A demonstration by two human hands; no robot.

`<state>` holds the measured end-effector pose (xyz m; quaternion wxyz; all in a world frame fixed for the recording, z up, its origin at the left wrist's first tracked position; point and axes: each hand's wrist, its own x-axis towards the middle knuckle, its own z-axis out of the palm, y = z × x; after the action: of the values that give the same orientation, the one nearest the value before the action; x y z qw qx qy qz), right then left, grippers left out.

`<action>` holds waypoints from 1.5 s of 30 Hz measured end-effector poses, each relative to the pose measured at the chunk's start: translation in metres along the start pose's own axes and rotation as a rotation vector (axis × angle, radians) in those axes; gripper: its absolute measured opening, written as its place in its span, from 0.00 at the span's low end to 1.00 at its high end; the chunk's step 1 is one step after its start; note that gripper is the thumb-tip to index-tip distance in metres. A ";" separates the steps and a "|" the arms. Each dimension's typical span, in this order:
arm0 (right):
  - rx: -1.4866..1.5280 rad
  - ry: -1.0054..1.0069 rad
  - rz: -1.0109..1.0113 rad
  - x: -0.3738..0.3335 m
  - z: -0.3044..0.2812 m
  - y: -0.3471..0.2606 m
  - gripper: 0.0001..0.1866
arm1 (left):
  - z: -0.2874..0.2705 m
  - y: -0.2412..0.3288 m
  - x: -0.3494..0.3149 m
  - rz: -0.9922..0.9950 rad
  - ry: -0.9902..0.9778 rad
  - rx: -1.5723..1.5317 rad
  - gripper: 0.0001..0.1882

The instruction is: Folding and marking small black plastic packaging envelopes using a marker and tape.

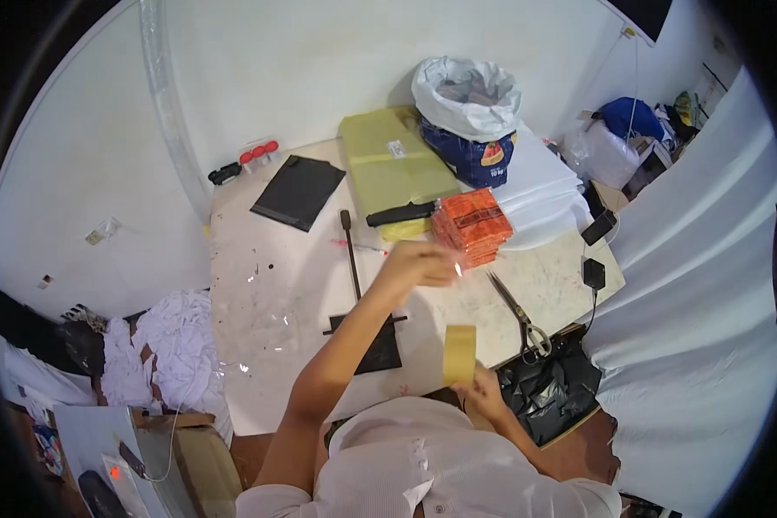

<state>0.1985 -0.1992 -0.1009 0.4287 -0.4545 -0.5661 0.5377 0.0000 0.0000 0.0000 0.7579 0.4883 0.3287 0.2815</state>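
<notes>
My right hand (485,399), close to my body at the table's front edge, grips a wide roll of yellowish tape (460,354). Over the middle of the table, my left hand (421,263) reaches out with its fingers drawn together. A small pale, shiny bit shows at its fingertips, blurred and too small to name. Just beyond that hand sits a stack of orange packets (473,223) in clear wrap. Large scissors (522,319) lie to the right, handles at the table edge. Under my left forearm rests a dark rod (351,255) beside a flat black piece (380,352).
At the back stand a blue and white sack (468,129), a yellow-green plastic bundle (393,164) and white sheets (540,194). A black pouch (300,192) lies back left. Black adapters (594,274) sit at the right edge, above a bin lined with black plastic (548,388).
</notes>
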 end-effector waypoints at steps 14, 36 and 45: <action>-0.398 -0.193 0.130 -0.004 -0.034 0.036 0.09 | 0.023 -0.021 0.010 -0.030 -0.233 -0.020 0.25; -1.242 0.541 0.064 -0.017 -0.164 0.073 0.25 | 0.031 -0.017 0.033 -0.040 -0.397 -0.108 0.22; -0.926 0.164 0.292 -0.042 -0.192 0.059 0.21 | 0.040 -0.012 0.042 -0.019 -0.477 -0.089 0.25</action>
<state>0.3979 -0.1974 -0.1495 0.1448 -0.7126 -0.6407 0.2464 0.0584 0.0048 -0.0086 0.8374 0.5040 0.1322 0.1650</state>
